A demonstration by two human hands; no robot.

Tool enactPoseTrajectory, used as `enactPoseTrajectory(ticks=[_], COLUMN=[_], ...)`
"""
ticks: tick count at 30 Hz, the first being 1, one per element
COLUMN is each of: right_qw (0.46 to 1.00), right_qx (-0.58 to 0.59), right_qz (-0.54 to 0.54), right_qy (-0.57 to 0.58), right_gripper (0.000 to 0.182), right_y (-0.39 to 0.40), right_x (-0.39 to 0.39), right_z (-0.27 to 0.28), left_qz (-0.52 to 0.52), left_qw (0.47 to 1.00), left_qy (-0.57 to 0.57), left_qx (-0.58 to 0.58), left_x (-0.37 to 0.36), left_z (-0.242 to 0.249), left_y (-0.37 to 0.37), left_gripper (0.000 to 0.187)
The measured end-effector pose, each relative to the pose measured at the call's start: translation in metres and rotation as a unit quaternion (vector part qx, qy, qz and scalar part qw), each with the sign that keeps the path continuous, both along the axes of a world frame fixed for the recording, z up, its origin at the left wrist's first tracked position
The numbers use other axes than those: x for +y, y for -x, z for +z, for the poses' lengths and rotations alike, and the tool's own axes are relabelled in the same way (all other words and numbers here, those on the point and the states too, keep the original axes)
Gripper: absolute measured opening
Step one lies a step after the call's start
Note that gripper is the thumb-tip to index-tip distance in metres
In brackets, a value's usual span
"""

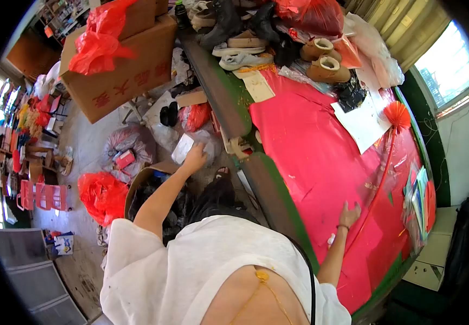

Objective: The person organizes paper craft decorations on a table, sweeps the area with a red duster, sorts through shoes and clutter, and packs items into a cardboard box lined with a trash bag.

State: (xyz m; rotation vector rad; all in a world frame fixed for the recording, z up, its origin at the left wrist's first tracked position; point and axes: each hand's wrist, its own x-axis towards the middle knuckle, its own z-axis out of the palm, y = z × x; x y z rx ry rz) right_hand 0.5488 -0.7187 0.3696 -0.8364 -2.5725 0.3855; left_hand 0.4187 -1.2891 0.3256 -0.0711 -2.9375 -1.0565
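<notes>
My left hand (195, 158) reaches out over the floor beside the table, fingers closed at the edge of a small white rectangular piece (182, 148) that looks like paper or card. Clear plastic wrap (211, 142) lies just beyond that hand. Above the pink table covering (299, 157), my right hand (349, 214) is open with its fingers apart and holds nothing. A red stick duster (390, 143) with a round fluffy head lies to the right of it. Near my right wrist is a small white object (331, 239), too small to name.
Shoes (326, 62), boots (221, 24) and plastic bags crowd the table's far end. A large cardboard box (120, 70) with a red bag on top stands at the left. An open carton lined with black plastic (142, 187) and a red bag (104, 195) are by my legs.
</notes>
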Motion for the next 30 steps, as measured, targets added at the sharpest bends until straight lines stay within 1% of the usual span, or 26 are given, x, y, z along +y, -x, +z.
enactPoseTrajectory(ticks=[2, 3, 5, 6, 7, 8, 9, 11, 14, 15, 16, 17, 19, 20, 21, 23, 24, 25, 26, 27, 28, 29, 30], right_qw=[0.994, 0.985, 0.98, 0.973, 0.964, 0.967, 0.968, 0.968, 0.969, 0.977, 0.982, 0.982, 0.984, 0.986, 0.985, 0.984, 0.986, 0.986, 0.985, 0.985, 0.989, 0.988, 0.992], right_qx=[0.033, 0.061, 0.067, 0.077, 0.09, 0.095, 0.097, 0.085, 0.091, 0.051, 0.011, 0.007, -0.059, -0.074, -0.091, -0.128, -0.124, -0.123, -0.129, -0.136, -0.119, -0.122, -0.095], right_qz=[0.078, 0.121, 0.167, 0.195, 0.221, 0.226, 0.23, 0.234, 0.23, 0.206, 0.183, 0.185, 0.153, 0.139, 0.145, 0.126, 0.107, 0.111, 0.109, 0.106, 0.091, 0.093, 0.083], right_qy=[0.074, 0.103, 0.086, 0.102, 0.116, 0.073, 0.029, 0.029, 0.007, -0.014, -0.034, -0.035, -0.065, -0.055, 0.003, -0.007, -0.025, -0.023, -0.021, -0.02, 0.012, 0.014, 0.002], right_gripper=[0.047, 0.047, 0.046, 0.047, 0.048, 0.05, 0.051, 0.054, 0.056, 0.059, 0.062, 0.062, 0.07, 0.077, 0.081, 0.084, 0.083, 0.083, 0.08, 0.078, 0.064, 0.064, 0.058], right_y=[0.077, 0.118, 0.198, 0.237, 0.277, 0.316, 0.353, 0.417, 0.496, 0.519, 0.539, 0.558, 0.595, 0.615, 0.628, 0.656, 0.668, 0.677, 0.685, 0.688, 0.688, 0.683, 0.677], right_x=[-0.036, -0.05, -0.078, -0.096, -0.114, -0.128, -0.141, -0.158, -0.169, -0.171, -0.173, -0.174, -0.169, -0.162, -0.158, -0.152, -0.15, -0.147, -0.143, -0.143, -0.143, -0.148, -0.152], right_z=[0.012, 0.013, 0.011, 0.019, 0.027, 0.033, 0.037, 0.052, 0.064, 0.071, 0.077, 0.081, 0.084, 0.08, 0.081, 0.079, 0.075, 0.071, 0.065, 0.063, 0.06, 0.062, 0.063], left_qz=[-0.037, -0.045, -0.103, -0.113, -0.138, -0.162, -0.173, -0.196, -0.215, -0.218, -0.216, -0.212, -0.208, -0.215, -0.221, -0.216, -0.211, -0.205, -0.204, -0.201, -0.21, -0.219, -0.213], left_qw=[0.996, 0.996, 0.981, 0.981, 0.971, 0.96, 0.959, 0.961, 0.959, 0.959, 0.963, 0.967, 0.968, 0.968, 0.968, 0.97, 0.974, 0.976, 0.973, 0.973, 0.966, 0.956, 0.96], left_qy=[0.021, 0.019, 0.084, 0.08, 0.106, 0.132, 0.128, 0.128, 0.129, 0.126, 0.11, 0.097, 0.091, 0.083, 0.076, 0.065, 0.026, -0.014, -0.07, -0.069, -0.123, -0.176, -0.144], left_qx=[0.08, 0.081, 0.139, 0.138, 0.162, 0.187, 0.187, 0.148, 0.135, 0.133, 0.118, 0.103, 0.105, 0.099, 0.093, 0.093, 0.081, 0.07, 0.086, 0.085, 0.085, 0.084, 0.11], left_x=[0.009, 0.013, 0.024, 0.026, 0.029, 0.03, 0.03, 0.028, 0.028, 0.028, 0.028, 0.028, 0.026, 0.026, 0.025, 0.023, 0.022, 0.021, 0.023, 0.029, 0.039, 0.05, 0.063], left_z=[0.002, 0.008, 0.022, 0.022, 0.024, 0.024, 0.021, 0.014, 0.009, 0.008, 0.008, 0.008, 0.01, 0.01, 0.014, 0.018, 0.017, 0.015, 0.006, 0.014, 0.022, 0.034, 0.042], left_y=[0.065, 0.095, 0.146, 0.167, 0.19, 0.213, 0.234, 0.263, 0.286, 0.292, 0.294, 0.295, 0.298, 0.3, 0.302, 0.303, 0.305, 0.309, 0.316, 0.328, 0.347, 0.369, 0.398], left_gripper=[0.035, 0.035, 0.036, 0.036, 0.036, 0.036, 0.036, 0.036, 0.034, 0.034, 0.034, 0.034, 0.032, 0.032, 0.032, 0.032, 0.032, 0.032, 0.032, 0.032, 0.031, 0.031, 0.03])
